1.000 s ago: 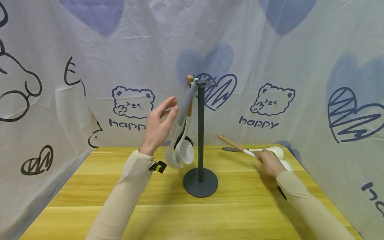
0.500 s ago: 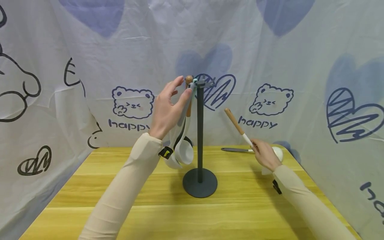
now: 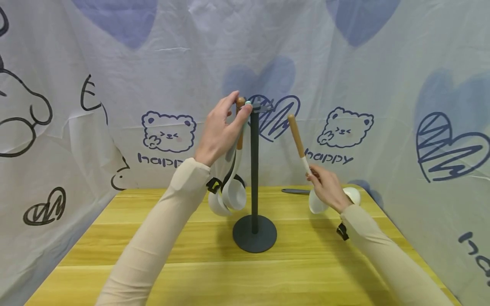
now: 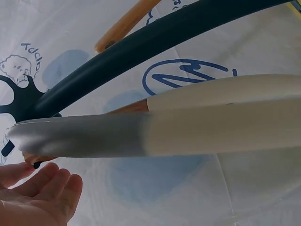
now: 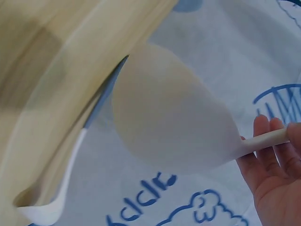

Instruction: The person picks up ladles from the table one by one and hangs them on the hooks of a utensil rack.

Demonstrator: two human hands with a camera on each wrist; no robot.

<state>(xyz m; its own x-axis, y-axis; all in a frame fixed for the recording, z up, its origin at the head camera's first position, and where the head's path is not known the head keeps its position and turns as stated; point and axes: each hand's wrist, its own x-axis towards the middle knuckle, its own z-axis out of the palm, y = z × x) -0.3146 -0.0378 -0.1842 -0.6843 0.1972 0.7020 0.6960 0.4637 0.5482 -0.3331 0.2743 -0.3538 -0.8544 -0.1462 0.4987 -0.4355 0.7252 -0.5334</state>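
Observation:
My right hand grips a spatula by its white neck, below the wooden handle. The handle points up, and its wide white head hangs down. Near the top of the dark utensil stand, my left hand reaches to the hanging handles, with the thumb by their upper ends. In the left wrist view, its relaxed fingers lie beside the tip of a grey handle. White ladles hang on the stand's left side, with a black-headed utensil partly hidden behind them.
A grey-handled utensil with a rounded white head lies at the back right of the wooden table. The stand's round base sits mid-table. A printed white cloth hangs behind and at both sides.
My right hand has lifted the spatula off the table, bringing it left and more upright. My left hand has moved up and right to the tops of the hanging handles.

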